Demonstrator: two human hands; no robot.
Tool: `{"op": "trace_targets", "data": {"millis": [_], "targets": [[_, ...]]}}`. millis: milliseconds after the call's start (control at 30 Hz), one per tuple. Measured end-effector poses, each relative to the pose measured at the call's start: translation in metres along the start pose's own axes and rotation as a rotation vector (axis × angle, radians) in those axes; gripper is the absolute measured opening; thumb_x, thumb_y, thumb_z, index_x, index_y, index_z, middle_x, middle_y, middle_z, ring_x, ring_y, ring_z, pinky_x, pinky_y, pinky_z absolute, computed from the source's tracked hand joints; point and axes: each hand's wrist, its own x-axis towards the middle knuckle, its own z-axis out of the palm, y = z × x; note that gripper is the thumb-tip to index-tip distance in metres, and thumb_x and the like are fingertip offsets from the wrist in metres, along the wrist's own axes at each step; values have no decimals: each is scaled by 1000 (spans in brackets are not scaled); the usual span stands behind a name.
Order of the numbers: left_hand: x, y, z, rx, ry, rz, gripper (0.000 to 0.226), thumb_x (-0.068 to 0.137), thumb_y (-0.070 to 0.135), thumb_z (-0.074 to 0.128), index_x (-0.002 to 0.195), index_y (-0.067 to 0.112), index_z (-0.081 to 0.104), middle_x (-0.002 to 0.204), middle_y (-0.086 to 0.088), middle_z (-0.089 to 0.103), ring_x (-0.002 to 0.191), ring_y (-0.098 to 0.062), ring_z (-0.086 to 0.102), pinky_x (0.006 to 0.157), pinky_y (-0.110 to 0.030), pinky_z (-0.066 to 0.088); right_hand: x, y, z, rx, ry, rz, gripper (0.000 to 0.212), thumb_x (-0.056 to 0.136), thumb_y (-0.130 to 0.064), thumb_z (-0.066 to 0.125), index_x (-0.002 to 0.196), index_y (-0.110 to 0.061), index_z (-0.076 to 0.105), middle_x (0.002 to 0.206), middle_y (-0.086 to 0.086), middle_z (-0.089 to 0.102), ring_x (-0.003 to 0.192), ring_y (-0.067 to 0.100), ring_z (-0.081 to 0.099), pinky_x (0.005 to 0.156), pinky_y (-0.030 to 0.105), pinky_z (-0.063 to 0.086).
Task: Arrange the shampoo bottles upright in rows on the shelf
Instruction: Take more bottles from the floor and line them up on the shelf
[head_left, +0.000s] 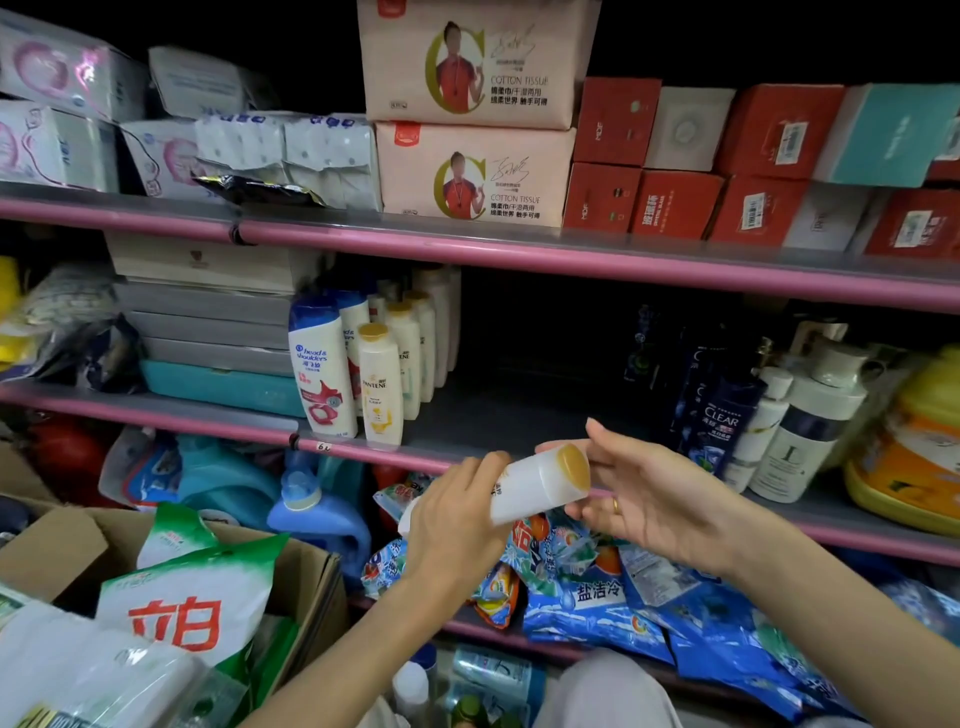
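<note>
On the middle shelf (519, 415), Pantene bottles (382, 384) stand in partial rows; space remains. Left hand (457, 525) grips another Pantene bottle (540, 483) lying sideways before the shelf; right hand (644, 493), fingers relaxed, steadies it.

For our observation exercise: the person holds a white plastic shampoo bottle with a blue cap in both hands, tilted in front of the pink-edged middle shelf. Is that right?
Not quite: the cap is golden yellow, not blue, as the head view shows. The white plastic shampoo bottle is held tilted between the left hand and the right hand, in front of the pink-edged middle shelf.
</note>
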Motion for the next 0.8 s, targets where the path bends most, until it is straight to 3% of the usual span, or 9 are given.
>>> {"op": "trace_targets", "data": {"millis": [100, 200, 400, 500, 667, 800], "targets": [[3, 1, -4, 61, 11, 16, 58, 44, 8, 87, 97, 14, 64, 73, -1, 61, 60, -23, 59, 46, -27, 35, -2, 3, 1, 147, -90, 52, 41, 86, -36, 58, 117, -12, 67, 95, 13, 71, 64, 16, 63, 57, 22, 56], [5, 1, -9, 106, 17, 40, 58, 43, 8, 86, 97, 14, 64, 72, -2, 59, 59, -24, 57, 47, -26, 36, -1, 7, 4, 139, -95, 28, 40, 86, -38, 58, 117, -15, 67, 101, 13, 70, 69, 16, 64, 61, 24, 58], [12, 2, -16, 194, 35, 54, 59, 38, 5, 83, 93, 12, 66, 69, -2, 56, 56, -22, 52, 51, -24, 28, 3, 8, 17, 61, 23, -99, 39, 92, -41, 50, 113, -14, 69, 91, 12, 71, 62, 16, 63, 56, 26, 56], [14, 2, -16, 214, 33, 61, 61, 36, 4, 84, 94, 12, 65, 69, -2, 55, 56, -22, 51, 50, -25, 32, 4, 7, 20, 23, 85, -142, 38, 96, -39, 47, 113, -13, 68, 86, 11, 71, 59, 15, 62, 53, 25, 54], [18, 4, -16, 199, 19, 34, 63, 34, 6, 85, 93, 13, 63, 68, -2, 55, 56, -21, 52, 50, -26, 33, 7, 4, 23, 93, 41, -141, 40, 89, -43, 55, 114, -15, 69, 88, 10, 70, 62, 14, 60, 56, 25, 55], [19, 2, -15, 217, -19, 42, 60, 34, 6, 85, 90, 13, 64, 66, -2, 54, 54, -21, 52, 49, -27, 37, 11, 6, 27, 88, 117, -139, 38, 83, -40, 64, 110, -14, 70, 94, 12, 71, 61, 15, 63, 55, 24, 56]]}}
